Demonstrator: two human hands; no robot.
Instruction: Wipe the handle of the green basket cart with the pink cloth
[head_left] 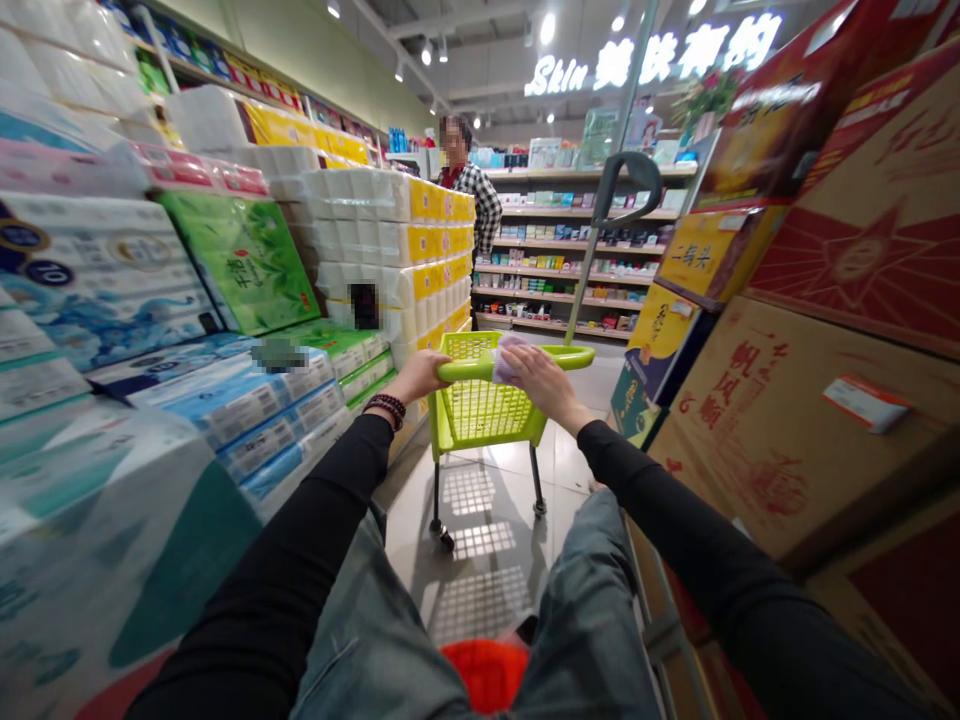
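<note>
A small lime-green plastic shopping cart (491, 425) with a grid basket stands upright on casters in front of my knees. My left hand (418, 378) is closed round the left end of its green handle bar (472, 369). On the same bar, right of the middle, my right hand (536, 378) presses a pale purple cloth (511, 350), its fingers bent over it. Part of the cloth is hidden under that hand. A long grey pole with a dark grey loop grip (626, 190) rises behind the handle's right side.
Stacked toilet-paper packs (367, 240) and a green tissue pack (240, 260) line the left. Cardboard boxes (810, 420) wall in the right. A person in a checked shirt (484, 200) stands beyond the stack, before product shelves (570, 245). Something red (484, 672) is between my legs.
</note>
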